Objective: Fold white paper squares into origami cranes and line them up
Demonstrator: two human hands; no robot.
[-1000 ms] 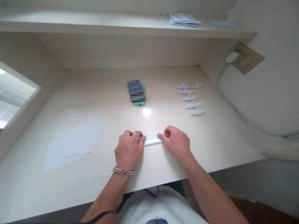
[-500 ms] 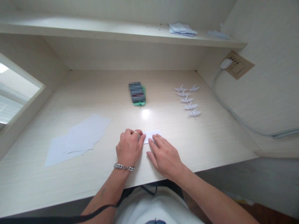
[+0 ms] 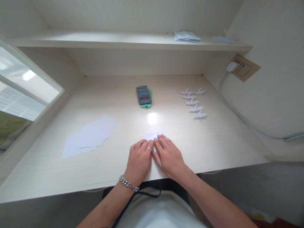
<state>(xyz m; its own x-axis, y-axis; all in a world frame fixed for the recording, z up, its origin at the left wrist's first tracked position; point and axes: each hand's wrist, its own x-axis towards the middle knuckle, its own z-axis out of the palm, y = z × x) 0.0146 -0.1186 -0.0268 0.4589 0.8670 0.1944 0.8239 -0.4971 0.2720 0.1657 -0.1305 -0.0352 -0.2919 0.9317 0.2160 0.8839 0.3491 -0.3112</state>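
A small folded sheet of white paper (image 3: 152, 135) lies flat on the desk in front of me, its near part hidden under my fingertips. My left hand (image 3: 140, 160), with a ring and a chain bracelet, rests palm down at the paper's near edge, fingers extended. Beside it, my right hand (image 3: 169, 156) lies flat with its fingertips on the paper and its thumb close to my left fingers. The hands almost meet in the middle. Neither visibly grips anything.
Several white paper cranes (image 3: 196, 108) stand at the right of the desk. Loose white sheets (image 3: 92, 134) overlap at the left. A blurred dark and green object (image 3: 144, 96) lies towards the back. Folded papers (image 3: 186, 36) sit on the shelf; a cable (image 3: 237, 114) runs along the right wall.
My left hand has uncurled and moved nearer to my right hand, now lying over the paper's near edge. The right hand stays on the paper. The camera view has shifted slightly.
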